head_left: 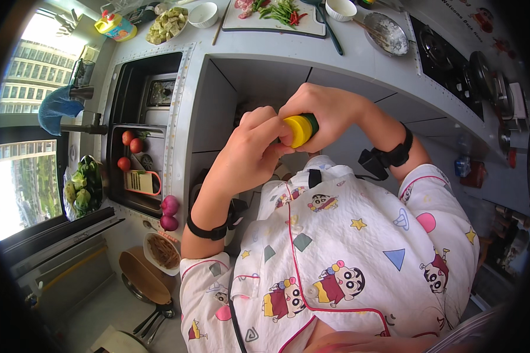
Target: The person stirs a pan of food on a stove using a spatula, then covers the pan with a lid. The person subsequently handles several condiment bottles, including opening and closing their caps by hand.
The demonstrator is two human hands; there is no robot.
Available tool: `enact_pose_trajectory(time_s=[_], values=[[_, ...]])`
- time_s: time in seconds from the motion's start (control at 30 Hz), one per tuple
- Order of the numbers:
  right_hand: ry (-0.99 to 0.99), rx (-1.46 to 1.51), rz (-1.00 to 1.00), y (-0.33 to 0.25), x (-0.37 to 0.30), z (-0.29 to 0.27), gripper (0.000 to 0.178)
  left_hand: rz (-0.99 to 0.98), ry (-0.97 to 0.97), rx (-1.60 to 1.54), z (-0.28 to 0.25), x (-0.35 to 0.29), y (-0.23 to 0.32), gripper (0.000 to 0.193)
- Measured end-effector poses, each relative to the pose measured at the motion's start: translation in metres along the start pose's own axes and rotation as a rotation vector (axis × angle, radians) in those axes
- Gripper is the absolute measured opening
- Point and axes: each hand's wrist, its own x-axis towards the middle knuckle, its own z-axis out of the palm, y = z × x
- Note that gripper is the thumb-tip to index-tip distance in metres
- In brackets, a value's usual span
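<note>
Both hands meet in front of my chest around a small container with a yellow lid and a dark green part, perhaps a seasoning bottle. The fingers of my left hand are closed at the yellow end. Wrapped round the green end is my right hand. Most of the container is hidden by my fingers, so its full shape and whether the lid is loose do not show. It is held in the air, below the counter's front edge.
Beyond my hands, a white cutting board bears meat, sliced green peppers and red pieces. A metal bowl of white powder stands beside the stove. Left, the sink holds tomatoes and a grater; onions lie near it.
</note>
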Motion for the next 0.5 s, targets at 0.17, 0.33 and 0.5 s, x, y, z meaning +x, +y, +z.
enact_pose_trajectory(time_s=[0.17, 0.33, 0.5], values=[[0.032, 0.016, -0.076, -0.006, 0.005, -0.004, 0.027, 0.091, 0.141, -0.345, -0.007, 0.0, -0.011, 0.026], [0.013, -0.002, -0.127, -0.015, 0.008, -0.005, 0.031, 0.05, 0.21, -0.034, -0.024, 0.006, 0.013, 0.013], [-0.056, -0.015, -0.031, -0.019, 0.006, -0.002, 0.031, 0.063, 0.124, 0.255, -0.028, 0.005, 0.029, 0.014]])
